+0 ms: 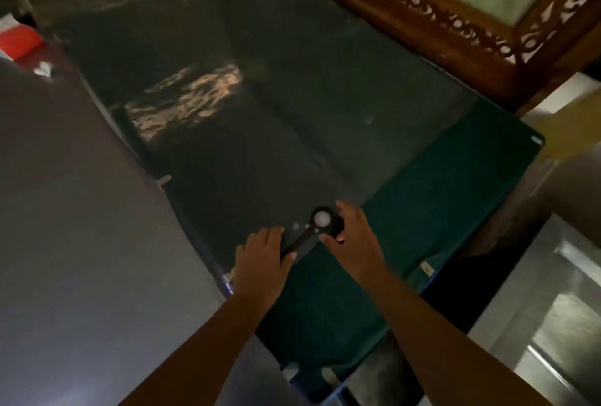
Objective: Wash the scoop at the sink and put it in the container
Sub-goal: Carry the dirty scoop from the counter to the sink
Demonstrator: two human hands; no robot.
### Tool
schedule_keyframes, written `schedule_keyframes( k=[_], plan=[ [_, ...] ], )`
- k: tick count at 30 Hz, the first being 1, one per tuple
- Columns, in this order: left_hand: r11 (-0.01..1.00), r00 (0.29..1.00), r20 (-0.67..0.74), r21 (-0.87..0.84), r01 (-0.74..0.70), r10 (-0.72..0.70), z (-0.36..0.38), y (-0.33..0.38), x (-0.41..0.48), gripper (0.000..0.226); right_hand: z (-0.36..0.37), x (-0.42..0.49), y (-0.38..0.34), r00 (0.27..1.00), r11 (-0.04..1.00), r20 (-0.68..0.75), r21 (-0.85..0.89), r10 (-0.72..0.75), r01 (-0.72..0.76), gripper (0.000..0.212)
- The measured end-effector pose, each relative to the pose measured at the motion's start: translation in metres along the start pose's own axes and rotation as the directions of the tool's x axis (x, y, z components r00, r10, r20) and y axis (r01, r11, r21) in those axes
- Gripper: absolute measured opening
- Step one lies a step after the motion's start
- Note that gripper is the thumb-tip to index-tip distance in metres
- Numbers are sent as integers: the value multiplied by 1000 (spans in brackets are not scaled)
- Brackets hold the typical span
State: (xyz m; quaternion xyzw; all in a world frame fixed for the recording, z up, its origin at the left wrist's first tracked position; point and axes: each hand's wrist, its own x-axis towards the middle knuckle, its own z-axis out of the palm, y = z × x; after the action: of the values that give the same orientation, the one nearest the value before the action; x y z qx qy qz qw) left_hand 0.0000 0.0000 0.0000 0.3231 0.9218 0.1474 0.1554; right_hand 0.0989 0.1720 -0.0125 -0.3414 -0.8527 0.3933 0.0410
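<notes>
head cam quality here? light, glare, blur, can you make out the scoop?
Head view: dim overall, with a bright warm glare patch on the dark tabletop; wide-angle bending at the edges; the carved wooden frame is motion-smeared; the black scoop barely separates from the surface between the left hand and right hand, only its pale bowl reading clearly.

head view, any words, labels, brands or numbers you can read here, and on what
No text can be read.
A small pale tag on the edge of the green cloth: too small and blurred to read.
The dark scoop held by both hands: no marking visible.
</notes>
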Motion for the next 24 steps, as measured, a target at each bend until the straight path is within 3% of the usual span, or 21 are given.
schedule_keyframes(
  k=[4,8,11,18,24],
  plan=[
    [998,997,-43,44,-54,56,7,-1,9,40,5,12,-1,999,993,-22,-116,-24,21,78],
    [997,990,-121,4,-72,72,12,4,14,23,9,18,1,997,987,-65,-156,-39,28,62],
    [996,985,-148,34,-89,93,12,6,17,13,10,20,0,996,989,-93,-150,-14,0,55],
    [995,983,-148,4,-104,104,1,2,14,15,12,13,-3,990,997,-139,-79,-30,19,52],
    [969,988,-145,-233,-80,47,-25,7,0,15,0,-8,-24,973,998,-224,16,-56,61,53]
  ],
)
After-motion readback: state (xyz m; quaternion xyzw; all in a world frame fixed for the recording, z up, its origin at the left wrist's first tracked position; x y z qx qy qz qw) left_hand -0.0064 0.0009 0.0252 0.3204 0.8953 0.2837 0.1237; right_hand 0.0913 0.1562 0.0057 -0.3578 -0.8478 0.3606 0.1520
